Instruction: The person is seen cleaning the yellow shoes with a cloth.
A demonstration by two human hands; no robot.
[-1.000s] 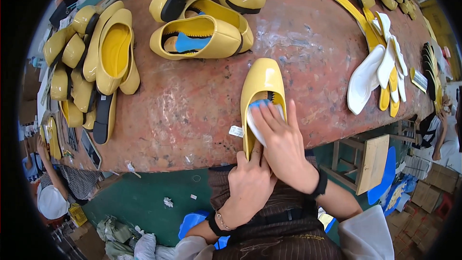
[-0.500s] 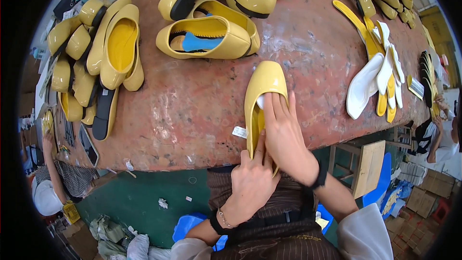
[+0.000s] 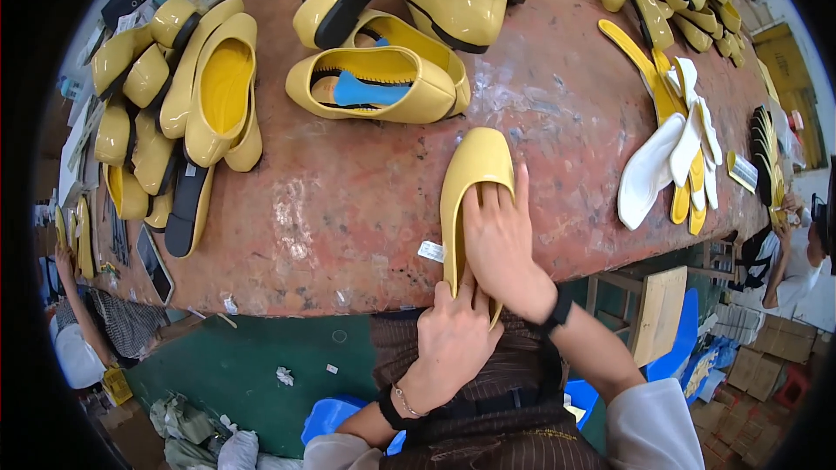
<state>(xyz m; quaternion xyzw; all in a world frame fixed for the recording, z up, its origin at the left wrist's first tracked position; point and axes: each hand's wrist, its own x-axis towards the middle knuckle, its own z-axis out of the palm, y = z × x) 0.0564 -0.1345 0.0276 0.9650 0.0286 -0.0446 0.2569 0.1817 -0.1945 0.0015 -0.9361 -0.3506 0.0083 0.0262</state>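
Two hands, left hand (image 3: 453, 335) and right hand (image 3: 501, 239), both on one yellow shoe (image 3: 475, 174) at the workbench's (image 3: 348, 226) near edge. Four more yellow shoes (image 3: 409, 26) bunch at the far edge. One phone (image 3: 155, 263) lies near the left edge.

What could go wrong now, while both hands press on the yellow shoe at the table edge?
The yellow shoe hangs with its heel past the table edge; if the left hand lets go, it may tip off. The right hand covers its opening, so whatever lies inside could perhaps shift unseen.
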